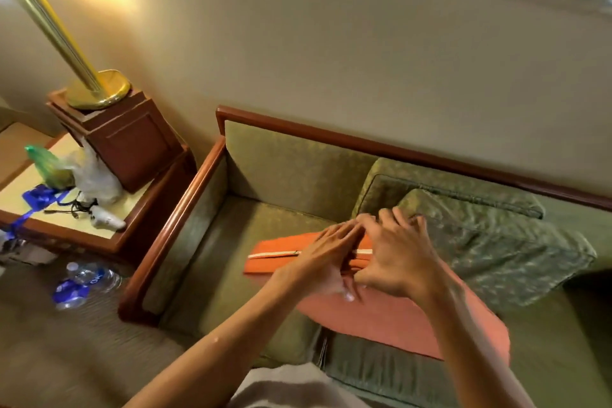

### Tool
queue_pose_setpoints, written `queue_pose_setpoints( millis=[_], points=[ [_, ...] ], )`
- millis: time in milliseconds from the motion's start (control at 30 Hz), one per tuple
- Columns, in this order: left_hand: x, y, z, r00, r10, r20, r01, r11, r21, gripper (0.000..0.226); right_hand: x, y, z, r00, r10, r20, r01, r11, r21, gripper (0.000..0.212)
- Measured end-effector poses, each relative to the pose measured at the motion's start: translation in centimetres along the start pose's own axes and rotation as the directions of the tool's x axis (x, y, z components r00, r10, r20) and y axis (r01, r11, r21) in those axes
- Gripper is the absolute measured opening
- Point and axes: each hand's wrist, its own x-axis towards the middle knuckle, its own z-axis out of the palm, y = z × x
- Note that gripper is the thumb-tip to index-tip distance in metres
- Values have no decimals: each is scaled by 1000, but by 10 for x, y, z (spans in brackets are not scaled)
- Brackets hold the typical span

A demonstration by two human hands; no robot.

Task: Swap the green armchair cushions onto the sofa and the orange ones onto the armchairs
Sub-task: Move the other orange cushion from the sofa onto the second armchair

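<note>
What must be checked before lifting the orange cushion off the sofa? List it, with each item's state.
1. Both hands on the orange cushion: ok, left hand and right hand rest on its zip edge.
2. Firm grip: cannot tell, blurred.
3. Zip closed: cannot tell, hands cover part.
4. Green cushions off the orange one: cannot tell, they lie close beside it.
5. Sofa seat left of it free: ok.
6. Bottles on the floor out of the way: not ok.
</note>
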Motion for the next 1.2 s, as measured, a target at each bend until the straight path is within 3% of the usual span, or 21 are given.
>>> queue_pose_setpoints(
  millis=[67, 200, 300, 400, 500, 567, 700, 833, 933, 1033, 1100, 1200],
  points=[
    [-10, -11, -11, 1000, -21, -14, 19, 993, -118, 142, 13, -26, 12, 999, 11, -44, -5, 992, 122, 99],
    [-30, -65, -33, 995, -83, -59, 67, 970, -233, 128, 44, -65, 52, 975, 103, -198, -21, 925, 379, 91],
    [-38, -110, -56, 986, -166, -24, 155, 955, -251, 125, 63, -68, 66, 989, 131, -72, -85, 887, 454, 122],
    [-56, -169, -75, 962, -273, -5, 261, 923, -283, 130, 63, -38, 81, 979, 157, 127, -189, 933, 307, 131],
    [-73, -211, -87, 940, -339, -38, 310, 895, -322, 138, 52, -8, 94, 969, 214, 127, -223, 973, 62, 129],
    [-74, -221, -90, 932, -362, -17, 336, 881, -332, 137, 47, 6, 89, 952, 259, 162, -263, 965, 4, 134],
    [-60, -200, -95, 934, -354, 40, 348, 881, -321, 126, 40, 32, 88, 879, 377, 290, -433, 887, 159, 133],
    [-45, -188, -101, 902, -387, 191, 429, 855, -291, 134, 38, 47, 96, 895, 361, 262, -434, 840, 326, 123],
    [-34, -172, -116, 874, -446, 192, 480, 853, -204, 149, 37, 57, 104, 924, 317, 213, -377, 844, 380, 116],
    [-15, -111, -107, 884, -462, -65, 465, 862, 201, 143, 35, 64, 114, 958, 270, 101, -286, 851, 440, 121],
    [10, -55, -75, 934, -354, -46, 342, 850, 400, 143, 32, 69, 118, 966, 256, 28, -237, 840, 488, 130],
    [53, 18, -5, 982, -163, 95, 102, 882, 460, 142, 25, 77, 127, 972, 235, -24, -178, 794, 582, 135]
  ],
)
